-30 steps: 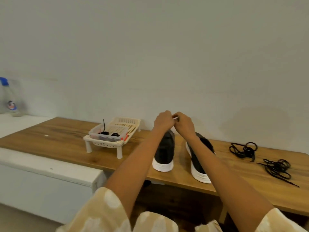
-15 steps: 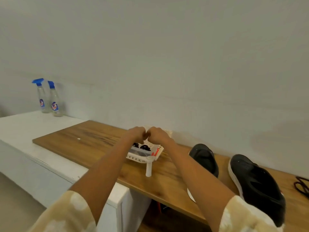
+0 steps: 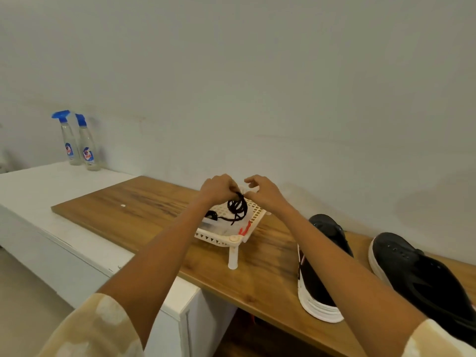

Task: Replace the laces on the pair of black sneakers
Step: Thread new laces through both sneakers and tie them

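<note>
Even, soft indoor light, moderately bright; source not visible. Pale wall [image 3: 257,73] shades slightly toward corners. Faint diffuse shadow on wall at far right, above sneakers [image 3: 412,276]. No hard glare; dull sheen on wooden board [image 3: 144,210]. Wide-angle bending at edges: cabinet [image 3: 51,228] lines curve. Sleeves at bottom soft, out of focus. Slight overall softness.

Two clear spray bottles [image 3: 78,140] with blue trigger caps stand side by side, upright, on a white counter [image 3: 51,202] against the wall [image 3: 257,73]. A wooden board [image 3: 144,210] lies on the counter's right portion, with a small white speck [image 3: 123,205] on it.
</note>
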